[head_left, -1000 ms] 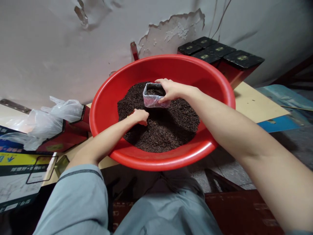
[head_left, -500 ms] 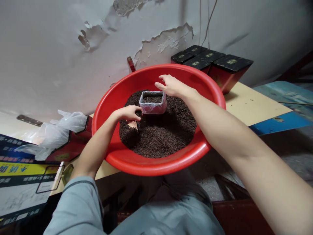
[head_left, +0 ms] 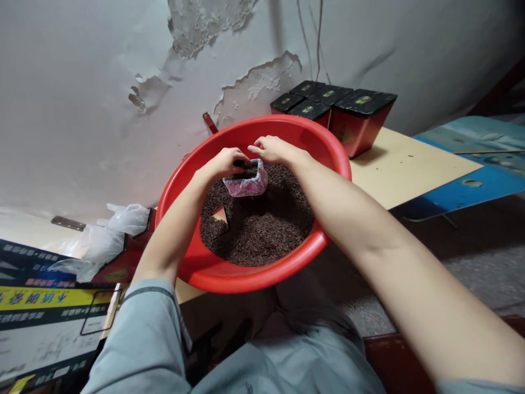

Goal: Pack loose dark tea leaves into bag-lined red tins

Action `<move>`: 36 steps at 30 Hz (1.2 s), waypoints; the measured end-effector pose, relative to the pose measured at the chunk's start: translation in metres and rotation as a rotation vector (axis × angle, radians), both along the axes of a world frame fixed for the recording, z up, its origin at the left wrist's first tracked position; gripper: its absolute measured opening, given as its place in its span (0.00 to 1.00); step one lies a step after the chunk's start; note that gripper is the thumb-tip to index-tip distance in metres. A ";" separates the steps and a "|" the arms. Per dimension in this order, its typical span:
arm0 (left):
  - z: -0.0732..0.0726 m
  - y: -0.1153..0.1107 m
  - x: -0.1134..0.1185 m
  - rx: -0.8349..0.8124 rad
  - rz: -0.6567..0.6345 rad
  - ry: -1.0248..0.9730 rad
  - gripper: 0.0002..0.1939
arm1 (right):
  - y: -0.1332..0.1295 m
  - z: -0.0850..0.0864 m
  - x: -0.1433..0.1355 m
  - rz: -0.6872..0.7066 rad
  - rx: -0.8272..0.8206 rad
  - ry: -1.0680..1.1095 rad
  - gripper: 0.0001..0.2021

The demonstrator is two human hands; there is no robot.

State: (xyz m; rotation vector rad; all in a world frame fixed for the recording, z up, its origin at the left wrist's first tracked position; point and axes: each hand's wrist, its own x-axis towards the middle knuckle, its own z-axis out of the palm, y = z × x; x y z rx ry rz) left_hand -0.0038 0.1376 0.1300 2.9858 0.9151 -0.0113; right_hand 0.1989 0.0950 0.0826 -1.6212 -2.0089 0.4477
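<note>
A large red basin (head_left: 246, 282) holds dark loose tea-like grains (head_left: 266, 241). Near its back, a small box lined with clear plastic (head_left: 248, 186) stands on the grains, with dark grains inside. My left hand (head_left: 229, 163) is over the box's left side, its fingers curled at the opening; what they hold, if anything, is hidden. At the box's back right corner is my right hand (head_left: 270, 149), fingers apart and nothing seen in it. An orange-and-black scoop-like piece (head_left: 220, 214) lies partly sunk in the grains at the left.
Several red tins with black lids (head_left: 363, 117) stand behind the basin at the right. At the left are a crumpled clear plastic bag (head_left: 102, 241) on red tins and a printed carton (head_left: 41, 312). A peeling wall rises behind.
My left hand has moved from beside the scoop-like piece up to the box's opening. My right hand is now closer to it. The whole view has shifted somewhat.
</note>
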 end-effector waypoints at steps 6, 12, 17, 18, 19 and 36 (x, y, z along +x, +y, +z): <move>-0.007 -0.011 -0.017 0.082 0.029 -0.141 0.26 | -0.001 0.002 -0.002 -0.007 -0.005 0.023 0.27; -0.014 -0.071 -0.014 0.223 0.095 -0.230 0.19 | -0.001 0.002 0.000 -0.082 0.014 0.056 0.29; -0.068 -0.134 -0.013 -0.264 -0.106 0.287 0.36 | -0.002 0.002 0.006 -0.275 0.044 0.117 0.30; -0.083 -0.141 -0.016 -0.352 -0.075 0.384 0.45 | -0.002 0.001 0.007 -0.286 0.038 0.121 0.30; -0.097 -0.145 -0.020 -0.419 -0.036 0.439 0.51 | -0.003 0.000 0.007 -0.288 0.026 0.120 0.29; -0.081 -0.142 -0.023 -0.239 -0.032 0.297 0.26 | 0.011 -0.012 0.013 -0.174 -0.081 0.063 0.28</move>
